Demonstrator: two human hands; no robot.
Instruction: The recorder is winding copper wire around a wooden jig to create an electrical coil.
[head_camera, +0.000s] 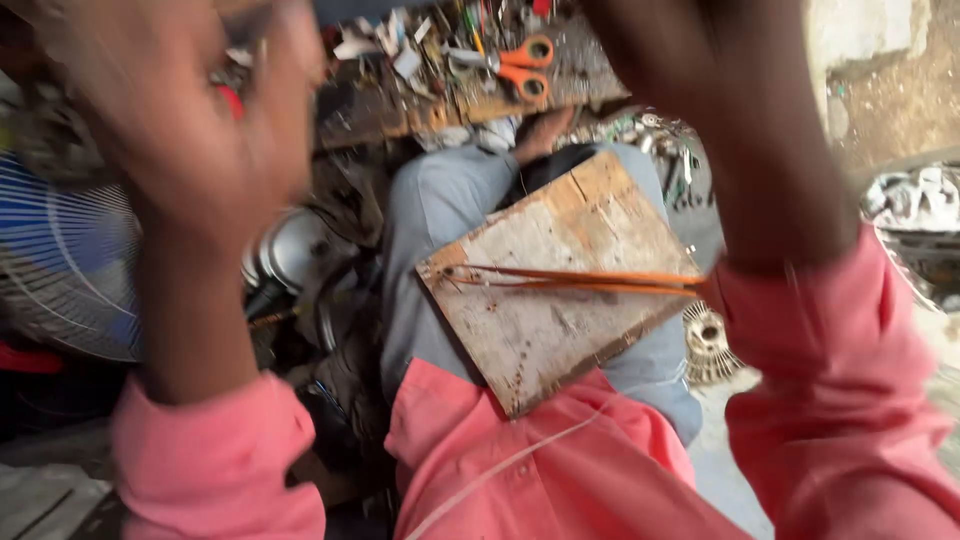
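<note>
A worn wooden board (560, 280) lay tilted across the person's lap, its corners pointing up, down and sideways, its lower edge touching the pink shirt (560, 480) and its upper corner reaching toward the cluttered bench. Across its middle rested a thin bundle of copper-coloured wire strands (580, 280), running from near the left corner to just past the right edge, where it met the pink cuff of the right arm. Neither hand touched the board. The left hand (190, 130) was raised close to the camera, blurred, its fingers loosely spread and holding nothing visible. The right hand (690, 40) was also lifted high, mostly cut off by the top of the frame, so whether it was spread or closed could not be told. Between the two forearms the board stood clear on all sides. Grey trousers (430, 210) showed above and below it. Beyond the knees, orange-handled scissors (525, 65) lay on the crowded bench (380, 100). A blue fan grille (60, 260) stood at the left, and a small finned metal part (708, 340) sat on the floor just right of the board.
</note>
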